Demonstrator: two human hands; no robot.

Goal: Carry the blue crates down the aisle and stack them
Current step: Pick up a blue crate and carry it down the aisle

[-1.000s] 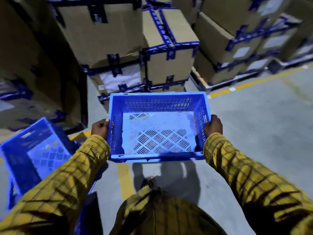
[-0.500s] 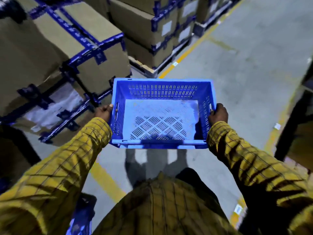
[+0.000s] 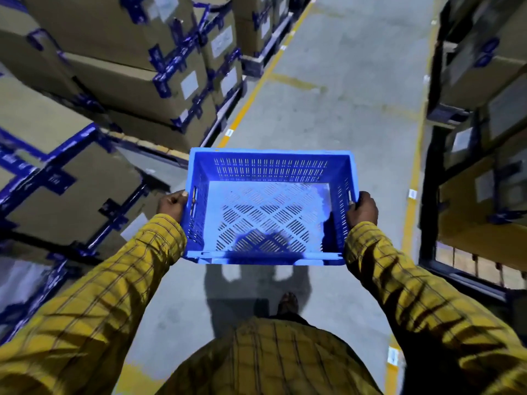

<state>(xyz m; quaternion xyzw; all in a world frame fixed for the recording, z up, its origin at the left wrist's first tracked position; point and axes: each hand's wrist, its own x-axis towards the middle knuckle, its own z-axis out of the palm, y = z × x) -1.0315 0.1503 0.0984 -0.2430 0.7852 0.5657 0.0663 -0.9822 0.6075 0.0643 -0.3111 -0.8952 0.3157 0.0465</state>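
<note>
On the far left I see stacked cardboard boxes (image 3: 119, 89), brown and flat-sided, bound with blue strapping and carrying pale labels; they sit on pallets along a yellow floor line (image 3: 256, 84). What the boxes hold I cannot tell, as all are sealed.

Moving right, my left hand (image 3: 172, 203) grips the left side wall of the blue crate (image 3: 271, 206), fingers curled under the rim with the thumb tip on the top edge. The sleeve behind it is yellow cloth with a dark check.

The blue crate is held in mid-air over the grey concrete floor (image 3: 350, 89), in the middle of the aisle, roughly level and mouth upward. I see nothing inside it: only a shadow falls on the near part of its base. Its long axis runs left to right across the aisle, with the short sides in my hands. It is rigid moulded plastic, rectangular, with slotted walls and a base pierced in a diamond pattern of slats.

My right hand (image 3: 362, 210) grips the right side wall the same way, fingers wrapped round the rim.

On the right stands dark metal racking (image 3: 427, 178) holding more brown boxes, with another yellow line just beside it.
</note>
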